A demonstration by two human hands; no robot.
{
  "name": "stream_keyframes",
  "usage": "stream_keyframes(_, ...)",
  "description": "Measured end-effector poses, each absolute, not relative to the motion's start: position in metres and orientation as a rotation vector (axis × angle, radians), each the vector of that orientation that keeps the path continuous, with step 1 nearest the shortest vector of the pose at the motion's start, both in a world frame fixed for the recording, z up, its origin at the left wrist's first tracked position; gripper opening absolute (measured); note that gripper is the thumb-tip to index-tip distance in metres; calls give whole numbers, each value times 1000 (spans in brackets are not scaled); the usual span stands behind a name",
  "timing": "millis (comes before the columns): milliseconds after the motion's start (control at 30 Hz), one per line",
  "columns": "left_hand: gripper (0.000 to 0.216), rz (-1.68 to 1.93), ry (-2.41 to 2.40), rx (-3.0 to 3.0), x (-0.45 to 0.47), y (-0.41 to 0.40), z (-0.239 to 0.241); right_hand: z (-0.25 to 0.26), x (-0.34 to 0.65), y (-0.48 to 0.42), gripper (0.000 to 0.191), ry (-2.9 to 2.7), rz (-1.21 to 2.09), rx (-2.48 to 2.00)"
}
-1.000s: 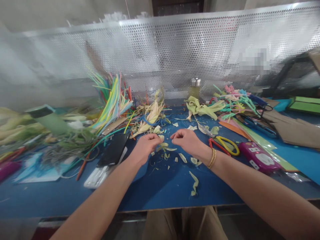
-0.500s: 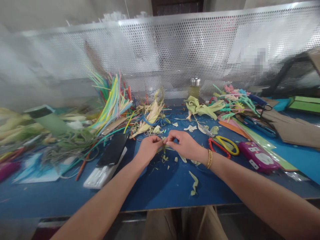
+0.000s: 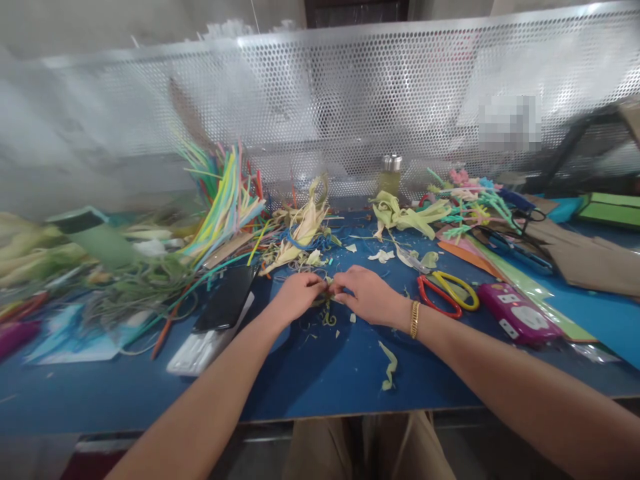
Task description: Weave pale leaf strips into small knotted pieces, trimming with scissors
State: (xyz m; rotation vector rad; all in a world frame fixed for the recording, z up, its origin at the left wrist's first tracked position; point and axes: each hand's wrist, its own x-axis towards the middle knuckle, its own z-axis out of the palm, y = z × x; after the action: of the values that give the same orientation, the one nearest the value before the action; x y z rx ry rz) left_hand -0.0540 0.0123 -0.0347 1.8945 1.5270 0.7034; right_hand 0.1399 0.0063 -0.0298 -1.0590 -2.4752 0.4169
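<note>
Over the middle of the blue table, my left hand [image 3: 301, 297] and my right hand [image 3: 367, 293] meet fingertip to fingertip. Both are pinched closed on a small pale green piece of corn husk [image 3: 329, 287], mostly hidden by the fingers. Curled husk scraps [image 3: 329, 319] lie just below them. A twisted husk strip [image 3: 388, 367] rests nearer the table's front edge. Beyond my hands is a bundle of dried corn husk [image 3: 303, 230], with more green husk [image 3: 410, 217] to its right. Scissors with red and yellow handles [image 3: 456, 291] lie right of my right hand.
At left, a black phone [image 3: 225, 299] lies on a white box [image 3: 200, 350], near a bunch of coloured pipe cleaners [image 3: 225, 200]. A purple device [image 3: 517, 313] sits at right. A lidded bottle [image 3: 390, 177] stands before the perforated metal panel [image 3: 350, 87].
My right hand has turned and shifted slightly, its fingers lower and closer around the husk piece. The left hand stays pinched in nearly the same place.
</note>
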Motion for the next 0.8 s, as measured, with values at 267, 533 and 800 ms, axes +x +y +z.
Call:
stream_keyframes(267,25,438,1584,2270,-66,15,-29,-31,142,11,5,-2585,374,-1078)
stream_keyframes(533,22,407,1632,2305,-61,10,-31,-29,145,11,5,-2609,344,-1050)
stream_keyframes(800,14,384,1687,2407,-53,4,-29,-30,146,11,3,-2644,275,-989)
